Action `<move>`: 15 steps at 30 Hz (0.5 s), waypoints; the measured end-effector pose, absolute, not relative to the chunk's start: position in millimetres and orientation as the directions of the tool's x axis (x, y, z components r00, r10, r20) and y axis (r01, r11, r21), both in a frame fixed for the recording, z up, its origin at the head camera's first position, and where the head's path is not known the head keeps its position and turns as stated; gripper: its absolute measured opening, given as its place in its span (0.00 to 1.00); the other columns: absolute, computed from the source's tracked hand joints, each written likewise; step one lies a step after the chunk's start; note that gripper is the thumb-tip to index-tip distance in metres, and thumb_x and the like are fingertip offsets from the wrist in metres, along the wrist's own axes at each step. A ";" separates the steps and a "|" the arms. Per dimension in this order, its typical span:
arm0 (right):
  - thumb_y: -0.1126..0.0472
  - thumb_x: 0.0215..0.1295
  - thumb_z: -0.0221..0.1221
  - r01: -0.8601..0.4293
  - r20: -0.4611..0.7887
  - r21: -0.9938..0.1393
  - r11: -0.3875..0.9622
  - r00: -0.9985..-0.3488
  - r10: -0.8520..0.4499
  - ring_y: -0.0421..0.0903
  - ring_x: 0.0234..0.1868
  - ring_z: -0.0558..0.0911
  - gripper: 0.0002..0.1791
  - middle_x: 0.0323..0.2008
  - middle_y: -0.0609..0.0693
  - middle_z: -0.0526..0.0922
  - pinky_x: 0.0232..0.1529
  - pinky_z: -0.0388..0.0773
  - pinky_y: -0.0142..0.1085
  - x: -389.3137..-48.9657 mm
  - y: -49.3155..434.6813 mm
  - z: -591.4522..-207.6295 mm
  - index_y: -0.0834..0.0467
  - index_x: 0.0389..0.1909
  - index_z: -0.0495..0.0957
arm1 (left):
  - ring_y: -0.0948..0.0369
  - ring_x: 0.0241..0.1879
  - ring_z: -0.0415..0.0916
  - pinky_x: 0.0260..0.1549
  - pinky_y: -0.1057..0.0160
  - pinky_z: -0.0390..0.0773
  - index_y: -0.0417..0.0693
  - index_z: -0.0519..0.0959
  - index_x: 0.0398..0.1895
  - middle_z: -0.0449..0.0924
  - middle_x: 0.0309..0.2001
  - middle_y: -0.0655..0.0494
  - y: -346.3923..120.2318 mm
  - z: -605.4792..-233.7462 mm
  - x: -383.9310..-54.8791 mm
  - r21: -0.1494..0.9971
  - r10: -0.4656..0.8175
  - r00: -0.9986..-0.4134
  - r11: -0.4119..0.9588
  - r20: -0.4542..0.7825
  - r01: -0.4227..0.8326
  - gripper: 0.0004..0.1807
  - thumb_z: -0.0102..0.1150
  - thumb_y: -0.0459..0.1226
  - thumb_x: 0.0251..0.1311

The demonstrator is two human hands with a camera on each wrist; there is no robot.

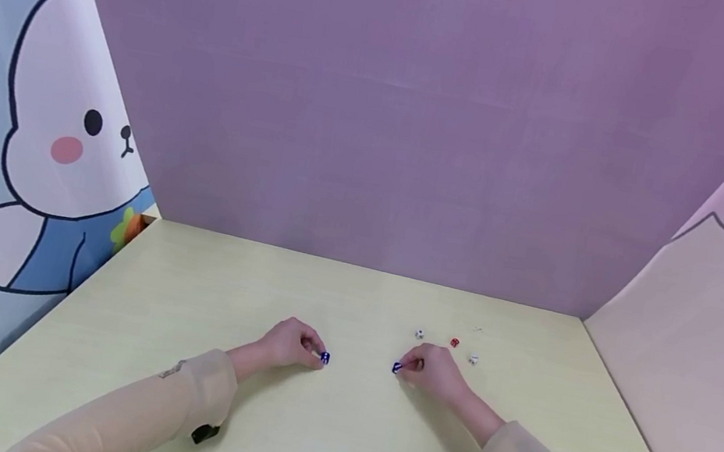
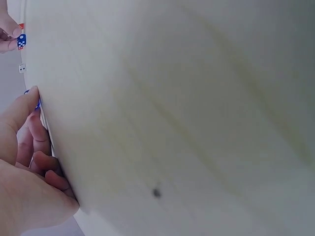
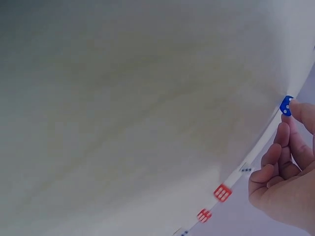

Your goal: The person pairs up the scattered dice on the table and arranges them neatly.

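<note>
My left hand [image 1: 292,343] pinches a blue die [image 1: 324,358] between thumb and fingertips, low over the table. In the left wrist view, its index fingertip hides most of that die [image 2: 38,104]. Across a short gap, my right hand [image 1: 438,372] pinches a second blue die [image 1: 396,367] with white pips, which shows clearly in the right wrist view [image 3: 286,105]. Both hands face each other at similar height, the dice apart. Just beyond the right hand lie a white die [image 1: 419,334], a red die [image 1: 454,343] and another white die [image 1: 473,360].
The right wrist view shows two red dice, one nearer [image 3: 222,192] and one farther [image 3: 204,215], among white ones. A pale wooden table [image 1: 329,434] spreads under both hands. Behind it hangs a purple backdrop [image 1: 386,119]; a cartoon-printed curtain [image 1: 69,187] flanks the left side.
</note>
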State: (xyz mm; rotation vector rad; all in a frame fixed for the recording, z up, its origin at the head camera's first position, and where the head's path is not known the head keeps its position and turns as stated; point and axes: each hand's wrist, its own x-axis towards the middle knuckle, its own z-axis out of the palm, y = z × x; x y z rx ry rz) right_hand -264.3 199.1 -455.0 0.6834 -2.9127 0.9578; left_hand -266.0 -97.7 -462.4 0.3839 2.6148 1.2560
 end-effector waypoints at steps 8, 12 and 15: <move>0.67 0.49 0.68 -0.445 0.157 -0.556 0.702 -0.886 -0.437 0.35 0.26 0.72 0.05 0.25 0.43 0.80 0.28 0.72 0.27 -260.8 183.2 -457.0 0.58 0.29 0.83 | 0.63 0.24 0.67 0.28 0.67 0.67 0.47 0.84 0.30 0.74 0.22 0.59 -96.1 -465.3 -267.8 0.785 0.323 -0.943 0.604 -0.080 0.141 0.10 0.75 0.37 0.43; 0.67 0.50 0.68 -0.466 0.154 -0.558 0.687 -0.871 -0.466 0.35 0.26 0.72 0.05 0.25 0.44 0.80 0.28 0.72 0.27 -261.8 174.1 -456.4 0.59 0.29 0.83 | 0.63 0.25 0.67 0.28 0.67 0.67 0.47 0.84 0.30 0.74 0.22 0.59 -95.5 -465.8 -269.1 0.781 0.319 -0.944 0.610 -0.084 0.137 0.10 0.75 0.37 0.43; 0.67 0.51 0.68 -0.473 0.152 -0.562 0.679 -0.865 -0.478 0.36 0.26 0.73 0.04 0.25 0.44 0.80 0.28 0.72 0.27 -262.7 166.6 -455.7 0.58 0.29 0.83 | 0.64 0.25 0.67 0.29 0.67 0.67 0.48 0.84 0.29 0.75 0.22 0.60 -95.0 -466.7 -270.9 0.778 0.311 -0.947 0.614 -0.084 0.132 0.10 0.75 0.38 0.42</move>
